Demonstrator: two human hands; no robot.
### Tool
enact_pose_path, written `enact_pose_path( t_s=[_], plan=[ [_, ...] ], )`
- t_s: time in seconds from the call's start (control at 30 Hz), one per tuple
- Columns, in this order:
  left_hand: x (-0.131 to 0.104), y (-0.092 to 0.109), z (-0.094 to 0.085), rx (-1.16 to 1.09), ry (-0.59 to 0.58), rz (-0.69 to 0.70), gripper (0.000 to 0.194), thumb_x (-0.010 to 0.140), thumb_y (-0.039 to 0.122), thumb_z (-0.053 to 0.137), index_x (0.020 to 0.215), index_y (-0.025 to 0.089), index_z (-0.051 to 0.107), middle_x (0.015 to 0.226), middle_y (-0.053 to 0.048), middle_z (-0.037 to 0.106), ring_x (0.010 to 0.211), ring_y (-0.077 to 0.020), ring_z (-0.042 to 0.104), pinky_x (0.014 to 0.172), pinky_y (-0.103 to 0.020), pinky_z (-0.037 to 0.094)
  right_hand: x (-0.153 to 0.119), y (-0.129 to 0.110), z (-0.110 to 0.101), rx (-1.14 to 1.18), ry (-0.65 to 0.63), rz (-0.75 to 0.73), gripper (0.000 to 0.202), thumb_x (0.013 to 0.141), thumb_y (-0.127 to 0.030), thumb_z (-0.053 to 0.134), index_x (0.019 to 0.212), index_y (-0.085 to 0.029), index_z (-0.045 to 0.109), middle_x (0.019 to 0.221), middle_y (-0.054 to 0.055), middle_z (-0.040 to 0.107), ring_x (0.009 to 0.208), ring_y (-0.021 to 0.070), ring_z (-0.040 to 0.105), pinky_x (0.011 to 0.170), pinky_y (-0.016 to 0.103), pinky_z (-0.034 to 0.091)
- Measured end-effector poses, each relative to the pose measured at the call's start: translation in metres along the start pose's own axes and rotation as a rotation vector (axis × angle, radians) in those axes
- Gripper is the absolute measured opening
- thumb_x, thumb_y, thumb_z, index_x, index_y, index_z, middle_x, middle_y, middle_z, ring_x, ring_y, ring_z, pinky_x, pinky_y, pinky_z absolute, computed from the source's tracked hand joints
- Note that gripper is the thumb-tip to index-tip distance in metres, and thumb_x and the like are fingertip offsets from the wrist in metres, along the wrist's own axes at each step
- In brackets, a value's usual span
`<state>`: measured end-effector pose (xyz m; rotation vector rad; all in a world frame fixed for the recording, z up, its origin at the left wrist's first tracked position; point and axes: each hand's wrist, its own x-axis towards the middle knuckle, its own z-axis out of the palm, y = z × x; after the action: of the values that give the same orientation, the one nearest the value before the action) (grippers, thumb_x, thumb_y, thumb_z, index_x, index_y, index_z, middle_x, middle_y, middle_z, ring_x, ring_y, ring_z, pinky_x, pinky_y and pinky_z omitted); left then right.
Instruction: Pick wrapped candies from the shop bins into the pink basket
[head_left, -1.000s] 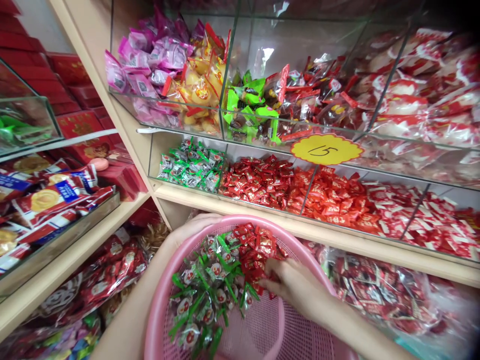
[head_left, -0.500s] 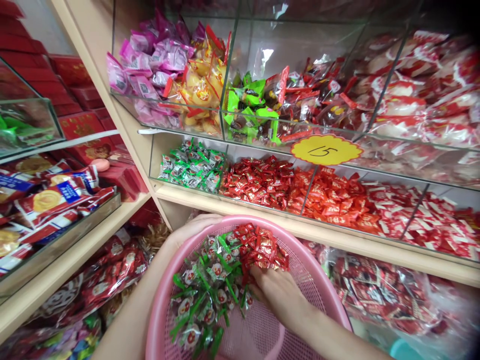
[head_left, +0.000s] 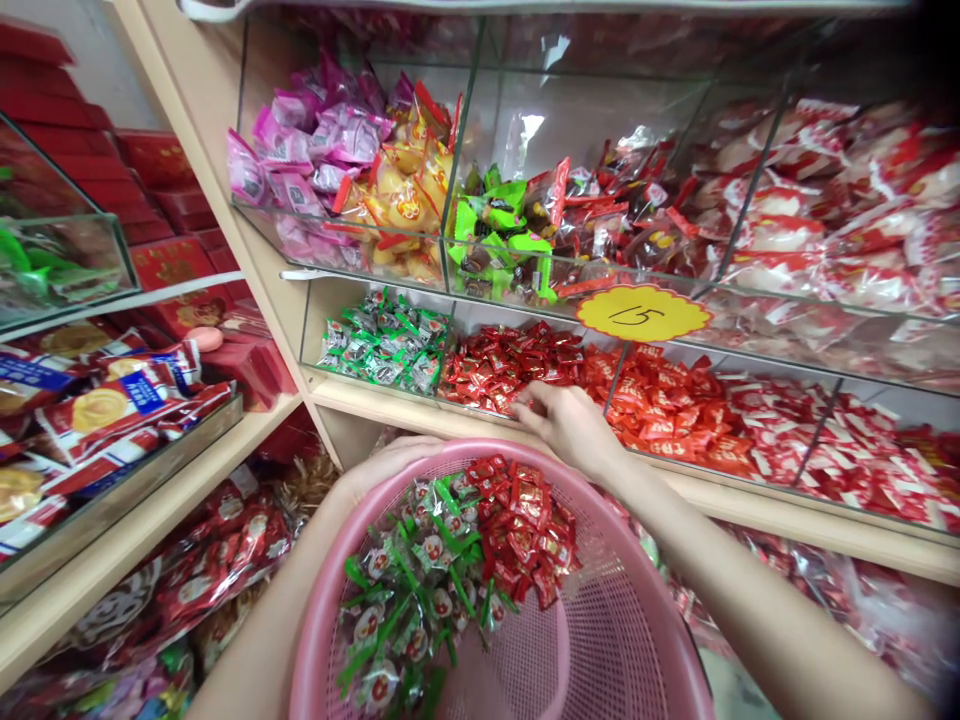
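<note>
L hand point(head_left: 394, 462) lies over far-L rim of pink basket point(head_left: 315, 640), prob. steadying it w/ red sweets point(head_left: 525, 530) & green-ended sweets point(head_left: 420, 590) inside, grip unclear; R hand point(head_left: 566, 420)'s at shelved red sweets point(head_left: 491, 365), fingers half-curled, can't tell if pinching any.

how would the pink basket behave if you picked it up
The basket is probably light for its size and may flex a little, since its wall looks like thin, perforated plastic. It might dip to the left, where the green candies are bunched. The red candies could slide if it tilts, as their wrappers look glossy.
</note>
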<state>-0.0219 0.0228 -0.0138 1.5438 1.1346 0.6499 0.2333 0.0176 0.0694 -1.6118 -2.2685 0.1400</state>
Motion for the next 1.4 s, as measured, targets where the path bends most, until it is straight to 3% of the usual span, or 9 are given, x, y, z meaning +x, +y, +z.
enact_pose_path(
  t_s=[0.13,0.3,0.5,0.9,1.1,1.27,1.4],
  plan=[
    [0.002,-0.002,0.0,0.005,0.003,-0.026,0.035,0.074,0.04,0.056,0.102,0.021,0.066,0.12,-0.002,0.061,0.117,-0.0215,0.049,0.107,-0.033,0.029,0.043,0.015,0.014,-0.06,-0.056,0.097,0.02,0.082,-0.036,0.049,0.083,-0.02,0.062,0.076,0.004,0.065,0.069,0.0154,0.058,0.058,0.023,0.034],
    [0.001,0.003,0.001,-0.007,-0.005,-0.036,0.034,0.075,0.04,0.056,0.101,0.022,0.067,0.117,-0.001,0.063,0.115,-0.0207,0.051,0.104,-0.031,0.032,0.064,0.022,0.037,-0.139,-0.128,0.157,0.036,0.073,-0.052,0.058,0.089,-0.021,0.061,0.089,0.008,0.065,0.08,0.02,0.059,0.059,0.025,0.037],
    [-0.003,0.015,0.003,-0.011,0.005,-0.04,0.029,0.071,0.04,0.058,0.092,0.024,0.07,0.111,0.001,0.066,0.114,-0.0217,0.052,0.1,-0.028,0.038,0.066,0.029,0.046,-0.141,-0.161,0.161,0.034,0.07,-0.049,0.062,0.09,-0.021,0.06,0.087,0.006,0.065,0.079,0.0192,0.059,0.057,0.024,0.037],
    [0.002,0.0,0.0,0.01,0.003,-0.031,0.03,0.074,0.037,0.057,0.098,0.024,0.069,0.121,0.002,0.06,0.118,-0.0212,0.048,0.106,-0.027,0.031,0.066,0.03,0.049,-0.021,-0.113,0.154,0.023,0.068,-0.036,0.06,0.084,-0.02,0.06,0.082,0.003,0.065,0.072,0.014,0.056,0.056,0.021,0.034],
    [0.002,0.006,0.003,-0.038,0.031,-0.073,0.031,0.071,0.036,0.06,0.095,0.02,0.069,0.114,0.0,0.065,0.118,-0.0233,0.048,0.106,-0.031,0.029,0.067,0.032,0.051,0.066,-0.079,0.128,0.021,0.067,-0.037,0.06,0.078,-0.019,0.058,0.073,0.002,0.063,0.066,0.0128,0.053,0.053,0.021,0.032],
    [0.002,-0.003,0.002,-0.074,0.091,-0.094,0.035,0.072,0.033,0.062,0.101,0.014,0.067,0.118,-0.004,0.062,0.126,-0.0278,0.037,0.109,-0.039,0.02,0.07,0.037,0.057,0.137,-0.103,0.093,0.024,0.067,-0.042,0.061,0.074,-0.019,0.057,0.065,-0.001,0.06,0.059,0.0109,0.051,0.05,0.02,0.031],
    [0.003,-0.008,-0.001,-0.132,0.109,-0.077,0.033,0.071,0.029,0.064,0.099,0.012,0.067,0.116,-0.005,0.063,0.125,-0.0288,0.037,0.109,-0.041,0.018,0.071,0.04,0.06,0.13,-0.113,0.103,0.019,0.065,-0.036,0.063,0.066,-0.018,0.057,0.06,-0.001,0.058,0.056,0.0107,0.048,0.048,0.021,0.029]
  ],
)
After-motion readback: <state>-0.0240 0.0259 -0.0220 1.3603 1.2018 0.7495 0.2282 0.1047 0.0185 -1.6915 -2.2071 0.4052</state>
